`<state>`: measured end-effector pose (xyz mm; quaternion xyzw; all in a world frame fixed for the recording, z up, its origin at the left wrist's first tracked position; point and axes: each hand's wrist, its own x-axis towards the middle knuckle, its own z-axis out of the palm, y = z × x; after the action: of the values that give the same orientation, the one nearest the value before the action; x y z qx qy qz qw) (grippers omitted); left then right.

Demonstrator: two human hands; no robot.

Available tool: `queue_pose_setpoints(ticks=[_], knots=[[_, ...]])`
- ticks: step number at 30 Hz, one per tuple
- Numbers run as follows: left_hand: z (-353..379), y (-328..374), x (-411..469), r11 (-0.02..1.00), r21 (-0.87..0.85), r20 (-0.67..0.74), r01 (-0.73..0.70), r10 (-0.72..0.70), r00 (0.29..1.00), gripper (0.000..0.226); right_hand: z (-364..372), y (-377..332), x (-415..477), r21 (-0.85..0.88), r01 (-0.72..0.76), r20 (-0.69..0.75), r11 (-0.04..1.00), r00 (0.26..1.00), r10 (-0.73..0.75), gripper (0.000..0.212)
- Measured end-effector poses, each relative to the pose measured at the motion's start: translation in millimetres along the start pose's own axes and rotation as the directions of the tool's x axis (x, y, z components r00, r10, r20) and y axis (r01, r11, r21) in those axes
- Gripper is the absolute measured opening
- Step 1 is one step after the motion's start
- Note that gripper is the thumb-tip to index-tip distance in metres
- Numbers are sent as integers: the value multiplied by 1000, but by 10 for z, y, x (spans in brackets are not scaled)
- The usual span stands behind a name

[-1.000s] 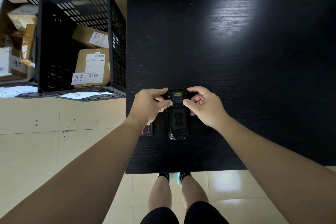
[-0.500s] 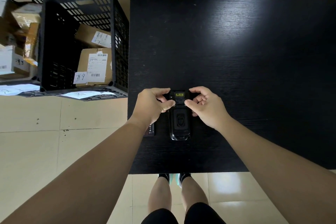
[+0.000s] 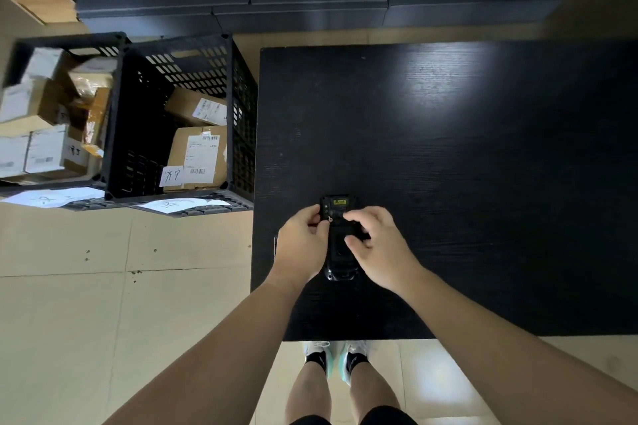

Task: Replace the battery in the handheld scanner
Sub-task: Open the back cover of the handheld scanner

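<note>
Two hands of mine are on the scanner (image 3: pixel 340 245), which lies flat on the dark tabletop (image 3: pixel 466 166), close to the near edge and toward the left corner. It lies back side up, with a small yellow sticker at its far end.

My left hand (image 3: pixel 302 245) is curled, and its fingertips pinch the left side of the scanner near the far end. My right hand (image 3: pixel 378 247) is loosely open over the middle, with its fingers bent down onto the back cover.

I think the scanner is hard plastic, stiff and a bit heavy for its size. It looks smooth, so it could slip. The sides are the best place to hold it, while I press or slide the cover. The cover is likely thin and could snap, so I should go gently. Something small peeks out under my left hand; I cannot tell what it is.
</note>
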<state>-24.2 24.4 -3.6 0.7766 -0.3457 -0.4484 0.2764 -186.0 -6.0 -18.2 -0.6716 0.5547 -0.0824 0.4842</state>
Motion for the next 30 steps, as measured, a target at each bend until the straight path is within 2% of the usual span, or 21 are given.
queue_pose_setpoints(ticks=[4,9,20,30], knots=[[101,-149,-210,1000,-2,59,-9,9,998,43,32,-28,-52,-101,-16,28,995,999,19,53],[149,-326,-246,1000,-1,53,0,0,999,47,51,-27,-22,-129,-29,17,991,999,31,49],[179,-385,-261,992,-121,57,35,-28,998,57,110,-91,104,32,-124,-6,992,992,125,34],[199,-295,-293,998,-58,-64,1,-5,998,43,90,-85,-30,103,-85,-8,991,996,86,51]])
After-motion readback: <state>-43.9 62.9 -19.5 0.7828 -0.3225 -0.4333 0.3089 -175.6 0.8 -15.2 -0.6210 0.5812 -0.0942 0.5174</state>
